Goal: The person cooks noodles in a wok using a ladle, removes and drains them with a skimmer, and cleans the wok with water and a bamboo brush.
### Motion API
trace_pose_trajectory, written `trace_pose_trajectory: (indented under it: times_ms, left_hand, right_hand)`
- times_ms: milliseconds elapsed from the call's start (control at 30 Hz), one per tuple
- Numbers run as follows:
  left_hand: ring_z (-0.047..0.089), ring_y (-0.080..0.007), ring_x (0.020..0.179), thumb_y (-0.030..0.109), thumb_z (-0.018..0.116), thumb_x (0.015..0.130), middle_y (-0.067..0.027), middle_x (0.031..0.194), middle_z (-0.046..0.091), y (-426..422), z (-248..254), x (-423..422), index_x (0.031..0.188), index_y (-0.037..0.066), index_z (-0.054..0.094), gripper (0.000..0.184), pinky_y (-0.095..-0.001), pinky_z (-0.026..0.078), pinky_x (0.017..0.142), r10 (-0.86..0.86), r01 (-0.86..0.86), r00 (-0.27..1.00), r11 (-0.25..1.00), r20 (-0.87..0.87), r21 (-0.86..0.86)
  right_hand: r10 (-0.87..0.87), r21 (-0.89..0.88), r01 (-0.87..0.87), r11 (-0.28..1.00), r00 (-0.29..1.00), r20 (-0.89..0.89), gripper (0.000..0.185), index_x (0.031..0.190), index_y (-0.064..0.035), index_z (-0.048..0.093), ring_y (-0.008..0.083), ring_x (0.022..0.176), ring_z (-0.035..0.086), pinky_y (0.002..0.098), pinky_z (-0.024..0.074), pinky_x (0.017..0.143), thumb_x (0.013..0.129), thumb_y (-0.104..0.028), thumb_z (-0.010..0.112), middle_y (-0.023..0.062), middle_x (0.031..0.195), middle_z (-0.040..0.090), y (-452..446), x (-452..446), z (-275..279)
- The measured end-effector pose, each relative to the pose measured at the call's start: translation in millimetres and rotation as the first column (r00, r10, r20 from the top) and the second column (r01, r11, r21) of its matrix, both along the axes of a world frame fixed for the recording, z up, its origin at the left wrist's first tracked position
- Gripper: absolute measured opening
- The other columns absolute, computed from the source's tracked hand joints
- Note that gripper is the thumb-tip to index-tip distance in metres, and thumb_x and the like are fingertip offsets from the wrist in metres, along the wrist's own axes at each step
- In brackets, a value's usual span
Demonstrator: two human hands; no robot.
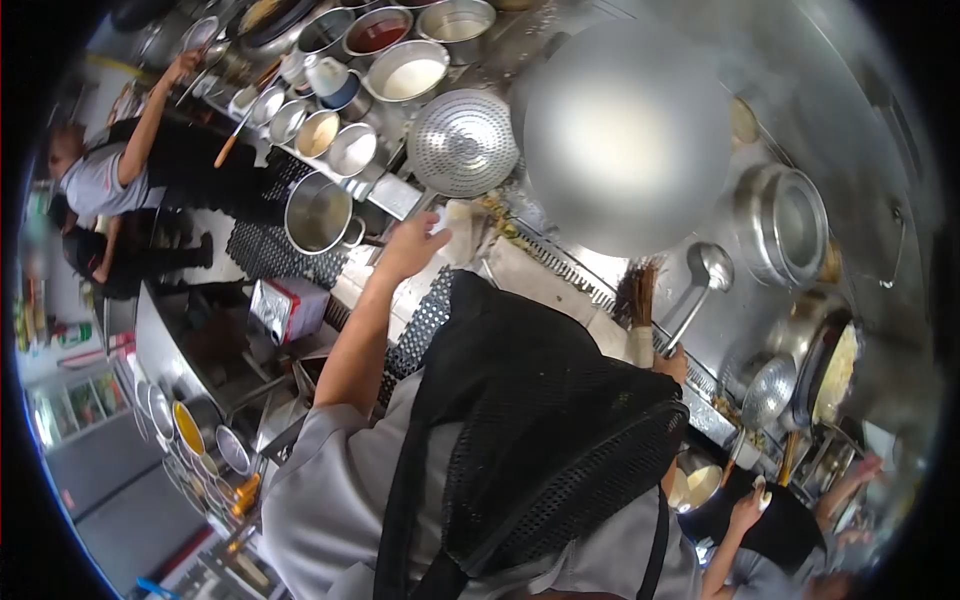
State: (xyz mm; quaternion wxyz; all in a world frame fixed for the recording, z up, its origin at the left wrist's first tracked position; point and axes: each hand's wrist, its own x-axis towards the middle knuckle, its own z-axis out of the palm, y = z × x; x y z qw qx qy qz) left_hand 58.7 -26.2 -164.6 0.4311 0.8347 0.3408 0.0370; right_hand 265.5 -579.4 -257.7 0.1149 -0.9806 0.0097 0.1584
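My right hand [674, 364] is closed round the handle of a metal ladle [712, 268], whose bowl rests against the steel stove top. Close beside that hand stands a bamboo wok brush [638, 310] with dark bristles and a pale handle. My left hand [408, 250] reaches forward with thumb and fingers apart, their tips close to a pale folded cloth [466, 232] at the stove's edge. Whether it touches the cloth I cannot make out. Ahead, a large round bright shape [625, 140], probably a wok, is badly blurred. A perforated metal strainer [462, 143] lies left of it.
Pots of sauces [408, 72] and small seasoning bowls [318, 132] line the left side. A deep steel pot [318, 212] stands below them. On the right are a lidded pot [790, 225] and a skimmer [769, 388]. Co-workers [110, 170] stand left and lower right [760, 520].
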Motion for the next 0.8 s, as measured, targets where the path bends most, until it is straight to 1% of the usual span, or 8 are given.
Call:
trace_pose_trajectory:
  times_ms: [100, 200, 233, 400, 433, 600, 700, 800]
  left_hand:
    - [0.068, -0.0331, 0.095, 0.031, 0.073, 0.085, -0.0229, 0.108, 0.069, -3.5, -13.4, 3.5, 0.12, -0.005, 0.061, 0.051, -0.042, 0.054, 0.084, 0.015, -0.015, 1.0, 0.994, -0.002, 0.107]
    - [0.067, -0.0352, 0.1, 0.028, 0.073, 0.086, -0.0238, 0.111, 0.068, -1.3, -16.7, 4.1, 0.123, -0.004, 0.059, 0.051, -0.0432, 0.053, 0.087, 0.049, -0.05, 0.998, 0.998, 0.027, 0.038]
    - [0.067, -0.0356, 0.101, 0.028, 0.073, 0.086, -0.0238, 0.112, 0.067, 2.0, -23.0, 1.5, 0.124, -0.004, 0.058, 0.052, -0.043, 0.053, 0.087, 0.045, -0.046, 0.998, 0.998, 0.034, 0.046]
    - [0.066, -0.0364, 0.102, 0.026, 0.072, 0.087, -0.0243, 0.115, 0.066, 7.0, -35.8, -6.4, 0.126, -0.004, 0.055, 0.052, -0.0433, 0.053, 0.088, 0.035, -0.035, 0.997, 0.999, 0.074, 0.01]
    - [0.066, -0.0364, 0.102, 0.025, 0.072, 0.087, -0.0244, 0.116, 0.066, 8.2, -38.3, -7.4, 0.126, -0.004, 0.055, 0.051, -0.0433, 0.053, 0.088, 0.04, -0.041, 0.995, 0.999, 0.095, 0.01]
    - [0.066, -0.0362, 0.103, 0.021, 0.071, 0.088, -0.0233, 0.119, 0.064, 8.6, -45.3, -6.1, 0.126, -0.004, 0.055, 0.049, -0.0412, 0.054, 0.084, 0.065, -0.063, 0.98, 0.998, 0.189, -0.015]
    - [0.066, -0.0354, 0.105, 0.02, 0.071, 0.089, -0.023, 0.122, 0.063, 5.9, -36.1, -4.5, 0.129, -0.002, 0.055, 0.048, -0.0403, 0.054, 0.083, 0.06, -0.055, 0.98, 0.998, 0.189, -0.029]
    - [0.065, -0.0349, 0.107, 0.019, 0.071, 0.09, -0.0218, 0.121, 0.063, 6.6, -26.1, -11.2, 0.128, -0.001, 0.055, 0.046, -0.0404, 0.054, 0.084, 0.043, -0.04, 0.976, 0.999, 0.214, -0.016]
  right_hand:
    - [-0.056, -0.091, 0.054, 0.994, 0.998, -0.017, 0.047, 0.107, 0.0029, 0.058, 0.0468, 0.099, 0.062, 0.0516, 0.0494, 0.088, 0.076, -0.03, 0.072, 0.0282, 0.102, 0.065, 14.9, 4.4, 15.3]
    - [-0.269, 0.173, 0.247, 0.954, 0.956, 0.118, 0.042, 0.105, 0.0029, 0.057, 0.0482, 0.088, 0.063, 0.0535, 0.049, 0.079, 0.079, -0.027, 0.069, 0.0278, 0.091, 0.065, -36.1, 24.5, -17.1]
    - [-0.033, 0.138, -0.011, 0.99, 0.951, 0.308, 0.037, 0.107, 0.0028, 0.058, 0.0448, 0.086, 0.065, 0.0504, 0.0505, 0.076, 0.081, -0.021, 0.067, 0.0268, 0.091, 0.066, -35.8, 24.1, 11.8]
    - [0.026, 0.32, -0.164, 0.933, 0.918, 0.396, 0.038, 0.124, 0.0049, 0.058, 0.0198, 0.062, 0.056, 0.0357, 0.0484, 0.06, 0.088, -0.009, 0.065, 0.01, 0.075, 0.06, -31.0, -3.8, 133.3]
    - [-0.125, 0.488, 0.02, 0.872, 0.975, 0.183, 0.039, 0.128, 0.005, 0.056, 0.0131, 0.058, 0.054, 0.029, 0.0449, 0.052, 0.092, -0.007, 0.064, 0.0062, 0.076, 0.06, 5.3, -15.4, 187.1]
    - [0.037, 0.452, -0.053, 0.891, 0.998, 0.044, 0.051, 0.142, -0.002, 0.049, 0.0043, 0.057, 0.05, 0.0213, 0.0399, 0.047, 0.094, -0.003, 0.062, -0.0006, 0.082, 0.055, 68.0, -8.1, 276.8]
    - [0.461, 0.132, -0.487, 0.863, 0.868, 0.184, 0.056, 0.139, -0.0128, 0.057, 0.0256, 0.073, 0.064, 0.0379, 0.0529, 0.069, 0.086, -0.001, 0.066, 0.0203, 0.096, 0.067, 85.0, 19.4, 269.8]
    - [0.476, 0.018, -0.482, 0.876, 0.87, 0.128, 0.049, 0.135, -0.0123, 0.06, 0.0418, 0.095, 0.065, 0.0466, 0.0511, 0.086, 0.087, -0.008, 0.066, 0.0268, 0.11, 0.065, 106.7, 45.1, 228.0]
